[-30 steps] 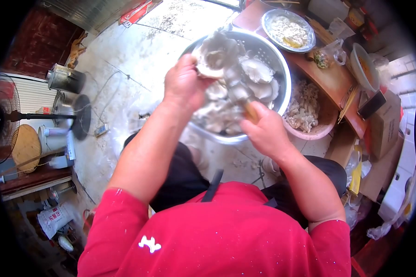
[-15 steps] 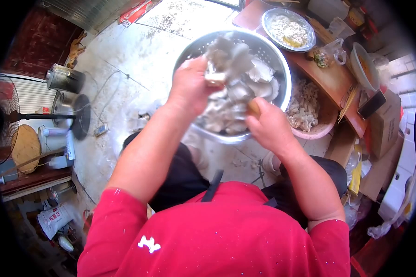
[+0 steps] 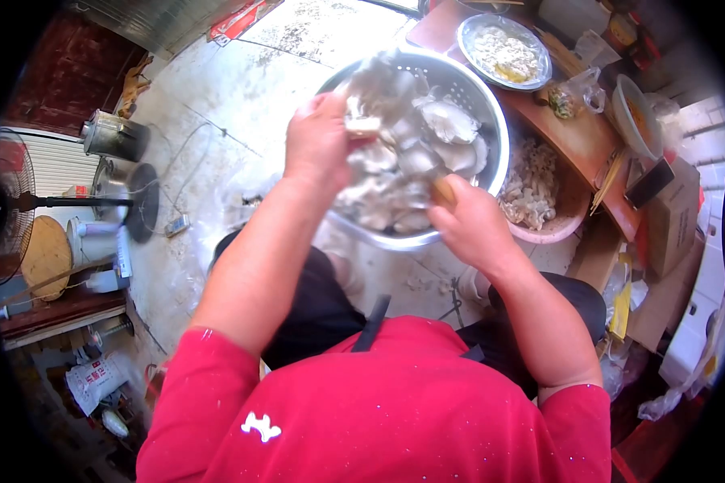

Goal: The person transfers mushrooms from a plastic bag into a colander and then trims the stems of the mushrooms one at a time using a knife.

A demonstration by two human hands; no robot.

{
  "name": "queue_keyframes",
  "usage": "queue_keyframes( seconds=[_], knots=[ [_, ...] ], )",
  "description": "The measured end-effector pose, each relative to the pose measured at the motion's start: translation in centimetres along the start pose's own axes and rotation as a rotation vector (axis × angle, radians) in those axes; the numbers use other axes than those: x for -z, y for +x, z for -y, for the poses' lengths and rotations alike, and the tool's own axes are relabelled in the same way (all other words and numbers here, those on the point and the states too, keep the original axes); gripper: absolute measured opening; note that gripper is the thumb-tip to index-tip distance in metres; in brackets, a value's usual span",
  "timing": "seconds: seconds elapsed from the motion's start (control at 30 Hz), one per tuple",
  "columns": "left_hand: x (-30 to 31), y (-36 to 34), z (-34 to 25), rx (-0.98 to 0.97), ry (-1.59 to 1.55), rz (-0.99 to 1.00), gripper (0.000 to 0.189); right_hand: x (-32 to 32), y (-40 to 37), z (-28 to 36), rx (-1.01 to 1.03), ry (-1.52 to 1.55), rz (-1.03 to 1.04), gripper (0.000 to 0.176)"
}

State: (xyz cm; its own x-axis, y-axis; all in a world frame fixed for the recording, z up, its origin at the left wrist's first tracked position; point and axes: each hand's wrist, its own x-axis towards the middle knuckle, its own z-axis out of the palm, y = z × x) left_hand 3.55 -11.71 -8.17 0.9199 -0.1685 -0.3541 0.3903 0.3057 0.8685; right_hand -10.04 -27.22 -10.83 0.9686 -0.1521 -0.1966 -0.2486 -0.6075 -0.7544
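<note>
My left hand (image 3: pixel 316 141) is closed around a cluster of oyster mushrooms (image 3: pixel 379 92), its pale cut stem end turned toward my right hand. The cluster is smeared by motion. My right hand (image 3: pixel 469 213) grips a small knife by its tan handle (image 3: pixel 444 193); its blade is blurred and partly lost against the mushrooms. Both hands are over a perforated metal colander (image 3: pixel 498 153) that holds many loose grey-white oyster mushrooms (image 3: pixel 451 121).
Right of the colander, a pink basin (image 3: pixel 568 221) holds mushroom pieces. On the low wooden table (image 3: pixel 568 133) stand a bowl of pale food (image 3: pixel 503 52), a plastic bag (image 3: pixel 576 92) and another bowl (image 3: pixel 632 117). A fan (image 3: pixel 12 201) stands at left.
My left hand has shifted slightly left and down with the mushroom cluster. My right hand and the colander have hardly moved.
</note>
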Motion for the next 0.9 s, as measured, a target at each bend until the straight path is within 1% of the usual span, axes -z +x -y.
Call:
queue_keyframes(
  seconds=[0.03, 0.2, 0.27, 0.3, 0.37, 0.4, 0.47, 0.67, 0.73, 0.77, 0.83, 0.9],
  knots=[
    [-0.3, -0.2, -0.2, -0.030, 0.051, -0.033, 0.027, 0.0, 0.0, -0.1, 0.003, -0.002, 0.000, 0.028],
    [0.1, 0.5, 0.4, -0.054, 0.119, -0.029, 0.031, 0.1, -0.2, -0.1, 0.002, 0.029, -0.005, 0.030],
    [0.3, 0.5, 0.4, -0.055, 0.138, -0.031, 0.032, -0.1, -0.2, -0.3, -0.005, 0.161, 0.006, 0.031],
    [0.3, 0.5, 0.3, -0.047, 0.143, -0.011, 0.030, 0.0, -0.2, -0.4, -0.005, 0.160, 0.007, 0.031],
    [0.6, 0.6, 0.3, -0.038, 0.147, 0.010, 0.029, 0.1, -0.1, -0.7, -0.169, 0.399, 0.040, 0.031],
    [1.0, 0.9, 0.4, -0.020, 0.162, 0.030, 0.031, -0.1, -0.1, -1.0, -0.169, 0.399, 0.040, 0.031],
    [1.5, 1.3, 0.5, -0.004, 0.177, 0.052, 0.034, -0.7, 0.1, -1.8, -0.144, 0.474, -0.027, 0.030],
    [1.8, 1.6, 0.3, 0.001, 0.191, 0.030, 0.033, -0.2, -0.6, -0.3, -0.113, 0.308, 0.016, 0.029],
    [1.8, 1.5, 0.1, 0.079, 0.066, 0.046, 0.033, -0.5, -0.5, -0.7, -0.079, 0.283, 0.007, 0.028],
    [1.8, 1.5, 0.1, 0.080, 0.065, 0.045, 0.033, -0.6, -0.5, -0.8, -0.043, 0.258, -0.001, 0.028],
    [1.9, 1.5, 0.1, 0.141, -0.059, 0.124, 0.017, -0.5, -0.4, -0.6, -0.033, 0.247, -0.003, 0.028],
    [1.7, 1.4, -0.1, 0.160, -0.075, 0.136, 0.017, -0.4, -0.4, -0.5, -0.025, 0.235, -0.006, 0.028]
  ],
)
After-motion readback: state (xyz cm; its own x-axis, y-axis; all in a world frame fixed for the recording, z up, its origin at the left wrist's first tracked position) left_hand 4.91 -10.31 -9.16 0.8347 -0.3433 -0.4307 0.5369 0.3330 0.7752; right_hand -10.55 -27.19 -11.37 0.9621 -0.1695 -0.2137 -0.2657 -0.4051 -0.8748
